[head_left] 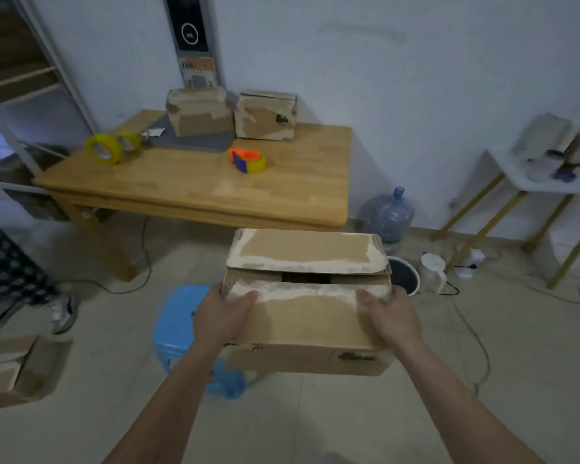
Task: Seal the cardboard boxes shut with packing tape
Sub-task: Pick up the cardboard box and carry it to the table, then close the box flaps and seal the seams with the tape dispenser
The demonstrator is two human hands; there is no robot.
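Observation:
I hold a brown cardboard box (pixel 307 323) in the air in front of the wooden table (pixel 195 192). My left hand (pixel 225 316) grips its left side and my right hand (pixel 390 318) its right side. The top flaps are folded down with a dark gap between them. On the table lie an orange tape dispenser (pixel 247 160) with a yellowish roll and two yellow tape rolls (pixel 113 147) at the left. Two more cardboard boxes (pixel 200 110) (pixel 265 116) stand at the table's back edge.
A blue plastic stool (pixel 178 333) stands under the held box. Another cardboard box (pixel 10 370) lies on the floor at the left, near a person's leg and shoe (pixel 62 311). A water jug (pixel 387 214), a round bin (pixel 404 276), cables and a white side table (pixel 533 182) are at the right.

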